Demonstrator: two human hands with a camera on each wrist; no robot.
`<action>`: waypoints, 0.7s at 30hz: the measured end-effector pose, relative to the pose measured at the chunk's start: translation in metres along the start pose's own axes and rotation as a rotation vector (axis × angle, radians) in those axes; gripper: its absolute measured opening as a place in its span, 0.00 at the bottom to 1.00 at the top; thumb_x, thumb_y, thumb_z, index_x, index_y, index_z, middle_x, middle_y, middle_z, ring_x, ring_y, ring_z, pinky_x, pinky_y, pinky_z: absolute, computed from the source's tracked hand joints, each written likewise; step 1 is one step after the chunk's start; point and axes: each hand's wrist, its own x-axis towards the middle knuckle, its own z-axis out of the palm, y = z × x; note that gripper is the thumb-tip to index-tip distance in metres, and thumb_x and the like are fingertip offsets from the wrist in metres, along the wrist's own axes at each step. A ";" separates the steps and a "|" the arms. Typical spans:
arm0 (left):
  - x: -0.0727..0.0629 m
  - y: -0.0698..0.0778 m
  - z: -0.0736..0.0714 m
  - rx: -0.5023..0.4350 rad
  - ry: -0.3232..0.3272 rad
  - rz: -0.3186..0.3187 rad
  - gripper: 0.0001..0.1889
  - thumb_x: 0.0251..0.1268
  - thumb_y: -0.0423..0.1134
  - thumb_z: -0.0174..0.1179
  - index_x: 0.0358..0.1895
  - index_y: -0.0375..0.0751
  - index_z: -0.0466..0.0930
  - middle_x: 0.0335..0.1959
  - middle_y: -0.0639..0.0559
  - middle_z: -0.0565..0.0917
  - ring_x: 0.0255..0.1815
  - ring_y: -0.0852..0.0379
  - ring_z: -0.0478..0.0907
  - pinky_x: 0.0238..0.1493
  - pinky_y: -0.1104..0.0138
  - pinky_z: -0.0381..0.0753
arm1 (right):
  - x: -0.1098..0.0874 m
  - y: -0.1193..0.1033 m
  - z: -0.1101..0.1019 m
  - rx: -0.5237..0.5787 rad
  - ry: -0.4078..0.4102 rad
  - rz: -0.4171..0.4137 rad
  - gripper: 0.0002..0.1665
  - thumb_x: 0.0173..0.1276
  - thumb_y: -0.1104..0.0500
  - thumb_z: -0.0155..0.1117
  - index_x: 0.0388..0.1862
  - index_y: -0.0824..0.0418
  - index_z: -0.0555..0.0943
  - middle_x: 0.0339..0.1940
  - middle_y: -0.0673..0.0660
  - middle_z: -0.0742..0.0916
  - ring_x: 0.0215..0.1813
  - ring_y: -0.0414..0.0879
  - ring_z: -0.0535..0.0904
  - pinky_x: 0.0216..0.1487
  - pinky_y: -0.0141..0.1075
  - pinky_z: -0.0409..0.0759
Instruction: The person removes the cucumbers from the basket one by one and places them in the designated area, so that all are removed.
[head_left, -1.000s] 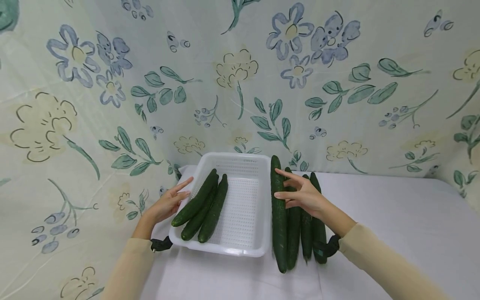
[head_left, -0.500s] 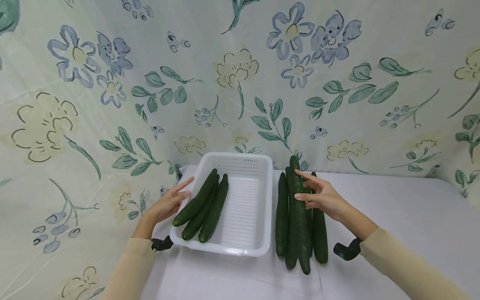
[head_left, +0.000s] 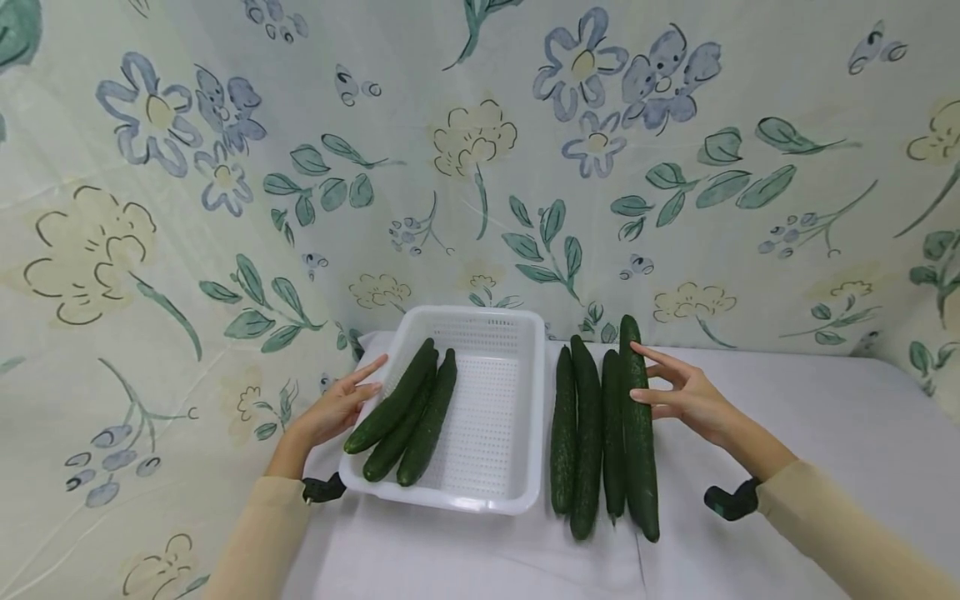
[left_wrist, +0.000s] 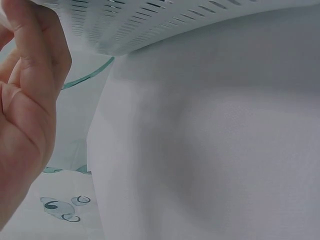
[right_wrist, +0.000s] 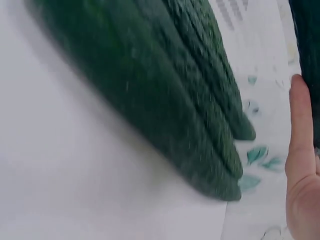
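Observation:
Along the left rim of a white plastic basket [head_left: 491,425] lies my left hand [head_left: 341,406], thumb and index finger extended with their tips at the rim. Its other fingers are mostly hidden in the head view. Inside the basket, three dark green cucumbers [head_left: 401,417] lie slanted on the left side. My right hand [head_left: 690,396] holds a long cucumber [head_left: 640,450] between thumb and fingers, over the right end of a row of cucumbers [head_left: 585,442]. In the right wrist view this held cucumber [right_wrist: 307,45] shows at the right edge, apart from the cucumbers lying [right_wrist: 150,95] on the cloth.
A white cloth [head_left: 787,433] covers the table. Behind it hangs a floral curtain [head_left: 465,208]. The row of cucumbers lies close beside the basket's right wall. Dark wrist straps [head_left: 731,500] sit at both sleeves.
My right hand has carried its cucumber rightward, from beside the basket's right wall across the row to its right end. My left hand and the basket have stayed put.

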 end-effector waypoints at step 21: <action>-0.001 0.001 0.001 0.030 0.037 -0.024 0.31 0.81 0.39 0.49 0.81 0.59 0.51 0.27 0.44 0.71 0.14 0.63 0.63 0.19 0.72 0.66 | 0.000 0.034 -0.050 -0.141 0.026 0.060 0.49 0.68 0.60 0.70 0.82 0.53 0.55 0.63 0.71 0.66 0.48 0.48 0.79 0.46 0.48 0.83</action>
